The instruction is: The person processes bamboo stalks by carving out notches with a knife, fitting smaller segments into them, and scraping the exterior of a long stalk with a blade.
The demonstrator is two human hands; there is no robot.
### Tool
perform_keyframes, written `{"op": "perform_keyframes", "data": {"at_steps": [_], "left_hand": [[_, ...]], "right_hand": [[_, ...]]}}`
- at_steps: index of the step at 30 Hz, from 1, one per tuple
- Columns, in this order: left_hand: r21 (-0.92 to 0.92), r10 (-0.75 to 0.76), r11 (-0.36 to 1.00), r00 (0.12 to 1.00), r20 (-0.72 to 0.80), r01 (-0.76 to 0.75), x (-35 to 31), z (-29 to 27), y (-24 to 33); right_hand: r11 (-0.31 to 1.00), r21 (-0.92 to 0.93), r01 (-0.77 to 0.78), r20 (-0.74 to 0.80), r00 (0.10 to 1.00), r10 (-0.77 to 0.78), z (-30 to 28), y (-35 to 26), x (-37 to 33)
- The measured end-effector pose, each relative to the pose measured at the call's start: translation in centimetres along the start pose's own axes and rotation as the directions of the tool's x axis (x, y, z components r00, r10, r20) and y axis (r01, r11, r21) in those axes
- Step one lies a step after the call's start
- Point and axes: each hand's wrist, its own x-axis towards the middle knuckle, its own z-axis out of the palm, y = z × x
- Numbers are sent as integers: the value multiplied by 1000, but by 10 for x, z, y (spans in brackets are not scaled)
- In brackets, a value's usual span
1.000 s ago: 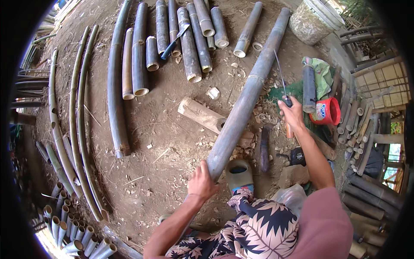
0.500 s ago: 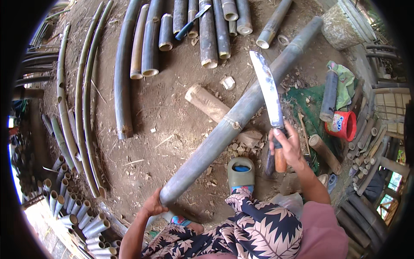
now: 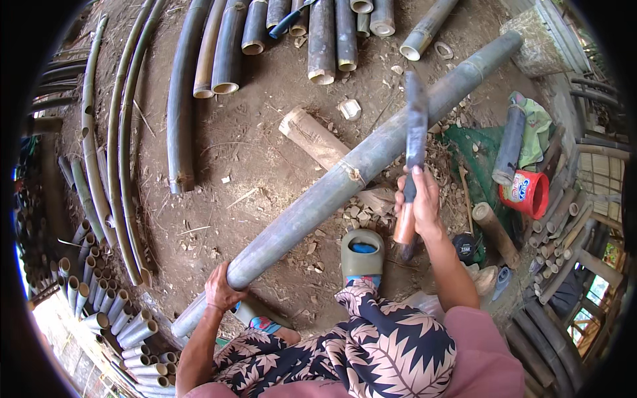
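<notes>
My left hand [image 3: 224,286] is wrapped around a long grey-green bamboo pole [image 3: 292,222] close to its near end. That pole slants up to the far right and lies across a short pale log [image 3: 315,139]. My right hand [image 3: 419,199] grips a machete [image 3: 417,119], its blade pointing away from me and passing in front of the pole. Below the fingers an orange-brown wooden handle [image 3: 404,229] sticks out, with a dark tip beside it that I cannot make out. My sandalled foot [image 3: 363,255] stands between the pole and my right hand.
Cut bamboo lengths [image 3: 322,46] lie at the back, a blue-handled knife [image 3: 290,21] among them. Long thin poles [image 3: 119,132] lie left. To the right are a red tub [image 3: 536,194], a green cloth [image 3: 534,129], a black tape measure [image 3: 464,247] and a whitish bucket [image 3: 544,43].
The machete has turned, so its blade now shows nearly edge-on and darker. My right hand has moved slightly left and up. More of the pole's near end shows beyond my left hand.
</notes>
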Motion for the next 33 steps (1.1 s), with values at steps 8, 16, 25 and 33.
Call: {"op": "perform_keyframes", "data": {"at_steps": [8, 16, 25, 33], "left_hand": [[-14, 10, 1000, 1000, 15, -10, 4, 2, -4], [-23, -18, 1000, 998, 55, 19, -4, 2, -4], [-11, -29, 1000, 998, 48, 29, 6, -1, -5], [6, -3, 1000, 1000, 31, 3, 2, 2, -14]], "right_hand": [[980, -196, -13, 105, 994, 34, 3, 0, 0], [954, -298, 24, 189, 981, 34, -4, -2, -5], [978, -207, -17, 98, 995, 37, -4, -2, 3], [977, -198, -79, 147, 983, 110, 4, -5, -1]]}}
